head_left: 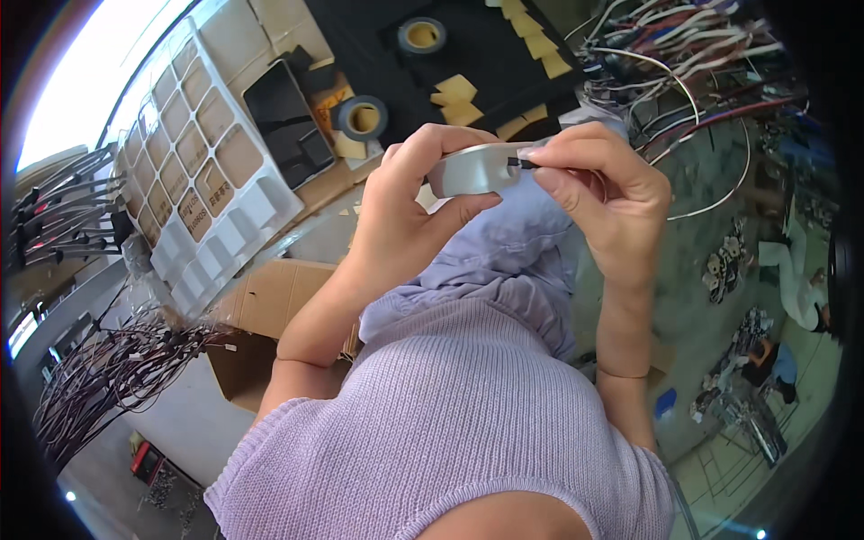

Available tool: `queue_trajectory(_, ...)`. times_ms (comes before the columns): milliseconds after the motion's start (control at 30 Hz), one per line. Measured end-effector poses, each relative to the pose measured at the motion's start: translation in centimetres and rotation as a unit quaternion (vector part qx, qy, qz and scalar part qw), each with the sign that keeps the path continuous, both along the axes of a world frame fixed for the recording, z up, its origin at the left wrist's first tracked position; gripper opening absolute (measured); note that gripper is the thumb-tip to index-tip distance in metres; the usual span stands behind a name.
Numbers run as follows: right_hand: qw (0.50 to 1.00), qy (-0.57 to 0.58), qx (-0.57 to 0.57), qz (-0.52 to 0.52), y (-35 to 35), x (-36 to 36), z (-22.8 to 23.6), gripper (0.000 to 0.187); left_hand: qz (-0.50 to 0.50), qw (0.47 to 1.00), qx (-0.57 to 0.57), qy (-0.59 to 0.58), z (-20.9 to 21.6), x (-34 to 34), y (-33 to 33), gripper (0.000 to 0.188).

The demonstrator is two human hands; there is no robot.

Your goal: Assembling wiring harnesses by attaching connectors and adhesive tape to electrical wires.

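Holds a pale grey curved housing (472, 171) in the left hand (405, 193), to the lower right of the near tape roll (384, 115), clamping the far edge under curled fingers and pressing the thumb to the near edge. Pinches a small black connector (525, 164) between thumb and forefinger of the right hand (621, 202), at the notched end of the housing, farther right of the tape roll. Cannot tell from this angle whether seated in the notch or only touching it.

Could drop the connector through too light a pinch, or jam it against the notch through a tilted angle. Could misjudge the fit, with right fingertips covering part of the joint. Could turn the housing out of line by easing the left thumb, or lose it on a smooth-looking curve, dropping it onto the lavender cloth (508, 225), below and right of the tape roll. Could snag a finger in loops from the cable bundle (684, 40), well right of the tape roll, and so jerk the connector aside. Cannot make out whether joined to any of those loops. Could also knock the black phone-like slab (288, 126), just left of the tape roll, by swinging the left forearm wide.
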State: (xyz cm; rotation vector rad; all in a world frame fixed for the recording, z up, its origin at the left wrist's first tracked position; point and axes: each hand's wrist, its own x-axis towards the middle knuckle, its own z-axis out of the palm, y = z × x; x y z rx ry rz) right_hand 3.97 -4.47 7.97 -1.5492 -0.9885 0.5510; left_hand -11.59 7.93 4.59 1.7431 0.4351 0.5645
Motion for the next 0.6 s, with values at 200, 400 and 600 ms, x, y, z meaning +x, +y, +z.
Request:
queue_trajectory(200,0.999,0.037,0.003,0.005,-2.8,1.5,-0.4,0.017,-0.014,0.999,0.005,0.030,0.5,1.5,-1.9,0.041)
queue_trajectory(400,1.000,0.026,-0.007,0.007,-4.2,1.8,-0.8,0.014,-0.033,0.997,0.033,0.067,1.1,2.4,-2.7,0.040)
queue_trajectory(600,0.998,0.053,-0.012,-0.022,-5.0,2.1,-0.8,0.012,-0.047,0.996,0.044,0.058,1.0,2.9,-3.3,0.040)
